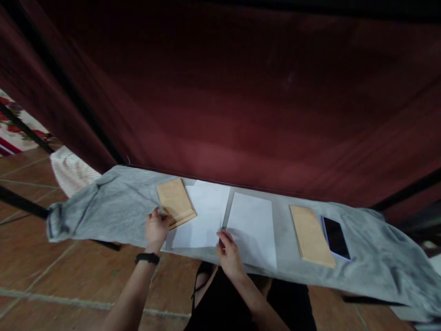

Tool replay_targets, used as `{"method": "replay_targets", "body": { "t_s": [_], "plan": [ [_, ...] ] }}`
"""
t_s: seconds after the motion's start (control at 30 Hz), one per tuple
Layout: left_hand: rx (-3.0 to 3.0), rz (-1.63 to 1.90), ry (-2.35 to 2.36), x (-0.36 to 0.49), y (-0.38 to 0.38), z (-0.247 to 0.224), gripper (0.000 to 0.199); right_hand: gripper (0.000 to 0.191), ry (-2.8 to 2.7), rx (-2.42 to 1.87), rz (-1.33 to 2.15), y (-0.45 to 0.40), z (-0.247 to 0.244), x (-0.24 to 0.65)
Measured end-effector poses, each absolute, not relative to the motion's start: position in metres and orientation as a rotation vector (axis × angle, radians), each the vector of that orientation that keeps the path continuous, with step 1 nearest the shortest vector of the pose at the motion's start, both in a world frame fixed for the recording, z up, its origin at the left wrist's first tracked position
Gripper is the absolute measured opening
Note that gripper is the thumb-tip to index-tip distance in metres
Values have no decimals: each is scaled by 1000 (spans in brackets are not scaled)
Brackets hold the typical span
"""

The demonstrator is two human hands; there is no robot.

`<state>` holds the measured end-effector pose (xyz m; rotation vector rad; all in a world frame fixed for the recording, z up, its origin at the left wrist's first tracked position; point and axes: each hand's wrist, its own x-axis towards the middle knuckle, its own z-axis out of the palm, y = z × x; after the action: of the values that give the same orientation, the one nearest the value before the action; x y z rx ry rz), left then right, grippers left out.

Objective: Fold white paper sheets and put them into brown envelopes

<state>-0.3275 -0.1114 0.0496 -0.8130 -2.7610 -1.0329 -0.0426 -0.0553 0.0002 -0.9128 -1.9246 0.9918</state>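
My left hand (157, 226), with a black band on its wrist, has its fingers closed at the lower left corner of a brown paper bag (175, 200). This flat bag lies tilted, partly over white paper sheets (206, 207), and a folded strip shows along its lower edge. Between those sheets and another white sheet (255, 225) is my right hand (228, 255). Its thumb and fingers are pinched together near the inner paper edges. A small dark shape shows at the fingertips, too unclear to name.
A grey cloth (113, 207) covers the narrow bench. To the right lie more flat brown paper bags (312, 236) and a phone (336, 237) with a dark screen. A dark red panel (234, 115) rises behind the bench. Brown tiles (86, 276) form the floor.
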Motion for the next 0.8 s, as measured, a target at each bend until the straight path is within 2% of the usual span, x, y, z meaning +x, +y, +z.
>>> {"method": "replay_targets", "body": {
  "t_s": [0.07, 0.17, 0.27, 0.37, 0.53, 0.8],
  "plan": [
    [-857, -983, -2686, -321, -116, 45, 43, 40, -1964, -924, 914, -54, 3, -12],
    [-1030, -1058, -2492, -287, -116, 41, 37, 40, -2076, -1013, 605, -45, -1, 38],
    [-1595, -1153, -2304, -221, -113, 37, 38, 42, -2174, -1115, 276, -36, -16, 78],
    [-2180, -1006, -2116, -147, -109, 25, 43, 48, -2289, -1115, 78, -32, -30, 99],
    [-2338, -607, -1979, -83, -102, -7, 65, 53, -2372, -1185, -12, -32, -32, 109],
    [-2430, -351, -1899, -103, -98, 1, 56, 53, -2346, -1257, 40, -23, -27, 138]
  ]
}}
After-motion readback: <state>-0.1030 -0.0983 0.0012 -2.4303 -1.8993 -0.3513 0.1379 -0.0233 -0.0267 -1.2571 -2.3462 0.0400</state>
